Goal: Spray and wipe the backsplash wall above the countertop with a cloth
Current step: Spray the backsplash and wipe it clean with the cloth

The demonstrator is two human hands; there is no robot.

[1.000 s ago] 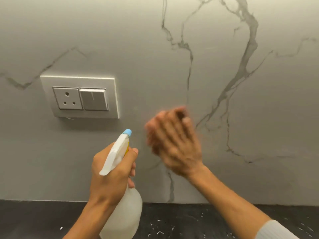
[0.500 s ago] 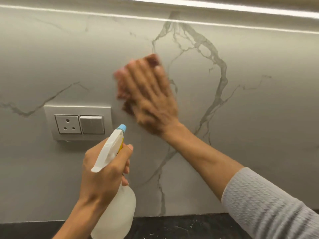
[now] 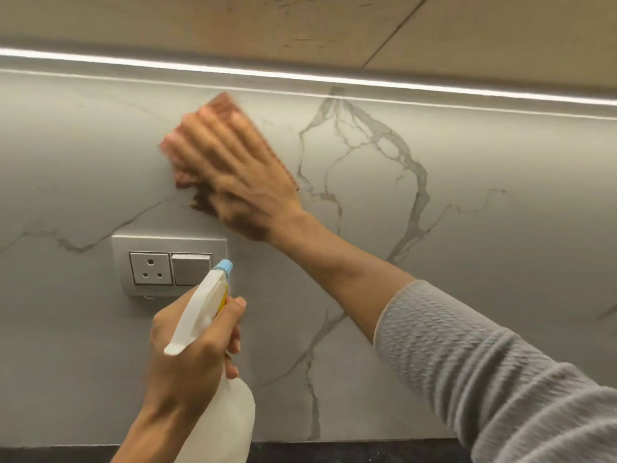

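The backsplash wall (image 3: 467,245) is grey-white marble with dark veins. My right hand (image 3: 233,168) lies flat against it, high up and left of centre, pressing a reddish-brown cloth (image 3: 222,101) whose edges show around the blurred fingers. My left hand (image 3: 190,355) grips the neck of a white spray bottle (image 3: 220,419) low in the middle. Its blue nozzle (image 3: 223,266) points at the wall and overlaps the lower right corner of the socket plate.
A silver socket and switch plate (image 3: 150,262) sits on the wall below the cloth. A lit LED strip (image 3: 400,83) runs under the wooden upper cabinet (image 3: 300,25). The dark countertop edge (image 3: 367,452) shows at the bottom.
My right hand has swept the cloth from low on the wall up and to the left, to above the socket plate. The view tilted upward. The left hand kept the bottle steady.
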